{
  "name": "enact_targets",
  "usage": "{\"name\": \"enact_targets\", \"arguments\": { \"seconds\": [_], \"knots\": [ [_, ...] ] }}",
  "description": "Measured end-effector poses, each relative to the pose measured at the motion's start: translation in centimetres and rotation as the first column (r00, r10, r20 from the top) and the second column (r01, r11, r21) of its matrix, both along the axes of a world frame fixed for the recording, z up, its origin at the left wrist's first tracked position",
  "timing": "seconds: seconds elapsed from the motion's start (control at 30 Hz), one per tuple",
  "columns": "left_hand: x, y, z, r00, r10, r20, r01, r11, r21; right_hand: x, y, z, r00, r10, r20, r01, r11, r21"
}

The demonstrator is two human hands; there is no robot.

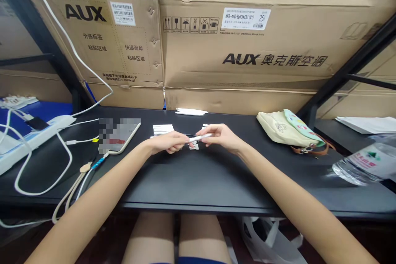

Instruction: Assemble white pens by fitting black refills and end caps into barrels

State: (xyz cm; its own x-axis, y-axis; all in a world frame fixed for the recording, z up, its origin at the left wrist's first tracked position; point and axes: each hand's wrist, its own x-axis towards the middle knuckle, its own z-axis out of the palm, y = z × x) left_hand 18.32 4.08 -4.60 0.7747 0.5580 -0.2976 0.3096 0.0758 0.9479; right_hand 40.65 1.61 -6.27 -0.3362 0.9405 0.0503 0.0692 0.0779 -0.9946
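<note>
Over the middle of the black table, a slim white pen (202,136) lies between my two hands. My left hand (171,141) is closed, pinching its left end. The fingers of my right hand (221,135) are closed around the right part of the pen. Just below and behind the hands lie small white pieces (194,146), perhaps pen caps, partly covered by my fingers. A group of short white tubes (163,129) sits beyond my left hand. Farther back, several white pens (192,111) rest side by side near the cardboard.
On the left are a phone (125,136), tangled white cables (71,161) and a power strip (58,126). A cream pouch (274,128) and a water bottle (368,163) lie to the right. Cardboard boxes (241,78) wall off the back of the black table (198,181).
</note>
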Motion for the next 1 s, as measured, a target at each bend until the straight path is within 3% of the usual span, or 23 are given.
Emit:
{"name": "enact_targets", "arguments": {
  "seconds": [0.2, 0.33, 0.5, 0.7, 0.87, 1.0],
  "knots": [
    [0.0, 0.0, 0.0, 1.0, 0.024, 0.012, -0.024, 0.999, 0.023, 0.1, 0.2, -0.1, 0.999, -0.051, 0.0, 0.051, 0.997, -0.057],
    [0.1, 0.0, -0.1, 0.999, 0.031, 0.013, -0.032, 0.995, 0.095, 0.1, 0.2, -0.1, 0.995, -0.066, -0.077, 0.068, 0.997, 0.027],
    [0.3, -0.1, -0.3, 0.995, -0.019, 0.099, 0.004, 0.988, 0.155, -1.1, -0.1, -0.2, 0.965, -0.15, -0.214, 0.146, 0.989, -0.034],
    [0.5, -0.4, 0.2, 0.995, 0.074, 0.067, -0.08, 0.992, 0.096, -1.4, 0.0, -0.4, 0.891, -0.363, -0.271, 0.403, 0.909, 0.108],
    [0.5, -0.7, 0.6, 0.998, 0.044, 0.049, -0.05, 0.99, 0.131, -1.5, -0.2, -0.3, 0.882, -0.388, -0.267, 0.441, 0.879, 0.18],
    [0.4, -0.6, 0.3, 0.997, 0.037, 0.072, -0.046, 0.991, 0.122, -1.3, 0.0, -0.3, 0.855, -0.418, -0.307, 0.479, 0.864, 0.156]
  ]
}}
